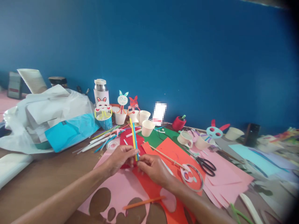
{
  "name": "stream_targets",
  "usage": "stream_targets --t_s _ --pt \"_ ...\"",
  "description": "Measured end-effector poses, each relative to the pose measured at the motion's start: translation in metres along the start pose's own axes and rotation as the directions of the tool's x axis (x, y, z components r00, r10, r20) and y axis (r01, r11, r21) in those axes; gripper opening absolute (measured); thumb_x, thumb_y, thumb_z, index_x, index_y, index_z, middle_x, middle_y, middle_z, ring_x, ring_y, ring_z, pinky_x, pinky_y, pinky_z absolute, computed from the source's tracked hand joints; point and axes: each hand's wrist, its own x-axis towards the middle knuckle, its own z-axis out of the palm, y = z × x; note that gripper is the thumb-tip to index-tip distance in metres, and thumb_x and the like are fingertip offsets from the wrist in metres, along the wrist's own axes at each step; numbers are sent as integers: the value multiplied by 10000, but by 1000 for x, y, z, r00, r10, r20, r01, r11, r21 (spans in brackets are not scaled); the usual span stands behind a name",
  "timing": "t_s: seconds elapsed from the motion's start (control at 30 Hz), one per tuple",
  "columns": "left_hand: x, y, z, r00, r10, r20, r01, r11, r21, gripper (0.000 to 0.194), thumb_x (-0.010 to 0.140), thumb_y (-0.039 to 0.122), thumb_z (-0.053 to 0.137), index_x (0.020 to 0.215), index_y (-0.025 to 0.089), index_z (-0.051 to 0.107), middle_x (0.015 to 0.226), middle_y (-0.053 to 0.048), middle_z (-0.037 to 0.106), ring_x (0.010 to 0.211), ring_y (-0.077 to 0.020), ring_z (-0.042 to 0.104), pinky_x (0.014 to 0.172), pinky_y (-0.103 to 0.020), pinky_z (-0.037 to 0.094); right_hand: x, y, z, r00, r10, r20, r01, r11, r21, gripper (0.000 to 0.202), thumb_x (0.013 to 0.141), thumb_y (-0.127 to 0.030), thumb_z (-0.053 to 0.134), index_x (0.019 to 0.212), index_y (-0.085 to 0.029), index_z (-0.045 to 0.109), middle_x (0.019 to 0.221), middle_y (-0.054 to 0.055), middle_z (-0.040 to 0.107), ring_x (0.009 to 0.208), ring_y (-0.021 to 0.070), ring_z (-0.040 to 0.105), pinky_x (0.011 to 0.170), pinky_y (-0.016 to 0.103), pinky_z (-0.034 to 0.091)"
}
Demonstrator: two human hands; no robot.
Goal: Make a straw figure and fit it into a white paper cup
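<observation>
My left hand (121, 158) pinches a yellow straw (133, 133) and a blue straw (135, 138) near their lower ends; both stand upright side by side. On the right, my right hand (154, 167) has its fingertips closed at the bottom of the same straws. Beneath the hands lie pink paper (126, 188) with round holes cut out and orange-red paper (171, 149). An orange straw (143, 203) rests on the pink sheet near me. A roll of clear tape (112, 145) sits just beyond my left hand.
Black-handled scissors (205, 165) and a wooden stick (163, 154) lie at the right. Paper cups (148, 128) and rabbit figures in cups (122, 100) stand along the back. A plastic bag (70, 107) of paper fills the left, with loose straws (98, 143) beside it.
</observation>
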Motion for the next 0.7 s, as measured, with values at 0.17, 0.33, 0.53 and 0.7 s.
stream_targets --t_s 0.17,0.33,0.53,0.7 --pt "-2 1 4 999 -21 26 21 1000 -7 306 702 430 597 586 156 527 452 30 524 413 -87 465 457 -213 337 -2 1 -1 993 -76 -95 47 960 -274 197 834 -316 483 803 -184 627 658 -12 615 582 108 530 540 195 361" --pt "-2 0 6 999 -10 42 12 999 -32 303 707 407 604 584 141 528 444 26 535 408 -82 475 481 -215 355 -4 4 -1 978 -187 -93 121 870 -478 204 866 -312 457 844 -196 623 726 16 648 645 124 568 611 210 367" --pt "-3 4 8 997 -59 51 63 994 -92 307 666 407 644 601 131 526 440 26 542 401 -78 472 483 -214 374 -4 7 0 973 -220 -62 151 821 -550 205 887 -279 429 850 -202 615 736 20 653 665 129 584 623 212 365" --pt "-3 4 8 995 -79 63 85 991 -100 312 650 411 658 610 128 533 438 23 543 406 -82 480 478 -215 378 -4 8 1 970 -236 -59 162 806 -570 215 894 -272 414 846 -196 608 731 20 650 664 128 583 620 211 361"
